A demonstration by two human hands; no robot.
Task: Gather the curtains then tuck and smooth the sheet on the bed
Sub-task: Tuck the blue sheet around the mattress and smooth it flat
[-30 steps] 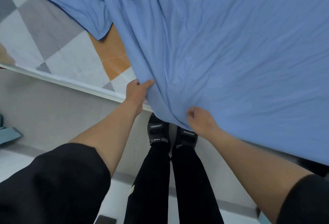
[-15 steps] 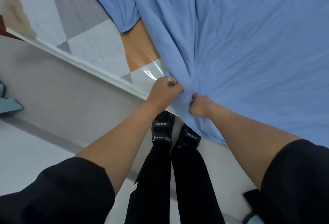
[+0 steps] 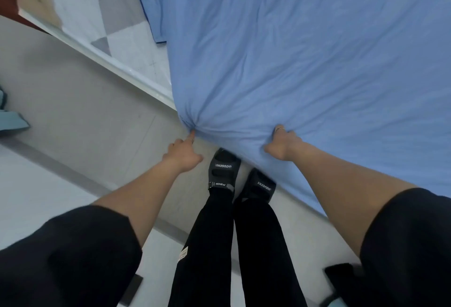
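Pale floor (image 3: 80, 111) underfoot, big grey and white tiles by the look of it, with a mattress (image 3: 127, 45) in a grey, white and beige diamond print still bare off to the far left of the hands. Blue sheet (image 3: 305, 50) spread over most of the bed, creased all over, creases fanning out from one bunched knot right at the mattress edge. Left hand (image 3: 181, 151) reached out just below that knot, one fingertip touching the gathered cloth, other fingers curled in loosely, nothing really clamped. Right hand (image 3: 280, 143) off to the right of the knot, pressed down into the sheet's hanging edge, fingers buried in a fold of fabric; looked like a closed grab on the cloth, ring visible on one finger. Sheet edge draped over the bedside between the two hands and on past the right wrist. Black sandals (image 3: 223, 168) and black trouser legs directly under the hands, standing close against the bed. Couldn't make out the right fingertips, swallowed by the fold. Something teal (image 3: 11, 121) cut off at the left edge, too little of it to tell. Top-left corner blurred, some reddish-brown and tan shapes, unreadable. Dark sleeves blocking the lower corners.
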